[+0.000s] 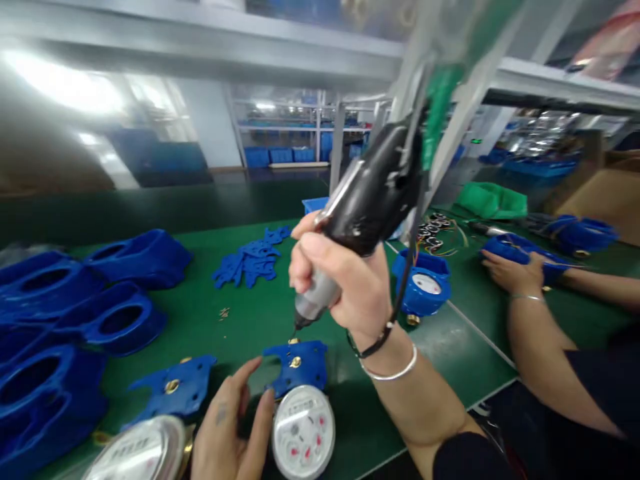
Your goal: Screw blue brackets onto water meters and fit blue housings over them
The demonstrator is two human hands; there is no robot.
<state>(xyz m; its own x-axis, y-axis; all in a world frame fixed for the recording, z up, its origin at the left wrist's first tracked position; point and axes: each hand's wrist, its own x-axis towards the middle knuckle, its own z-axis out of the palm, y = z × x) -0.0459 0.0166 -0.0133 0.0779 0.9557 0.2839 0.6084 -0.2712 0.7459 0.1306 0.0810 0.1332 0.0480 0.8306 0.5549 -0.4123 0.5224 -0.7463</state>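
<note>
My right hand is wrapped round an electric screwdriver with a black body and grey nose. The tool is tilted, its bit pointing down at the top edge of a blue plastic plate with brass fittings. My left hand is open beside that plate, thumb and forefinger apart at its left edge; whether they touch it I cannot tell. Just below the plate is a round water meter dial. To the left lie a second blue plate and another meter dial.
Blue meter housings crowd the left. Loose blue plates and small screws lie on the green bench. On the right are an assembled blue meter, wired parts and a co-worker's hands holding a blue housing.
</note>
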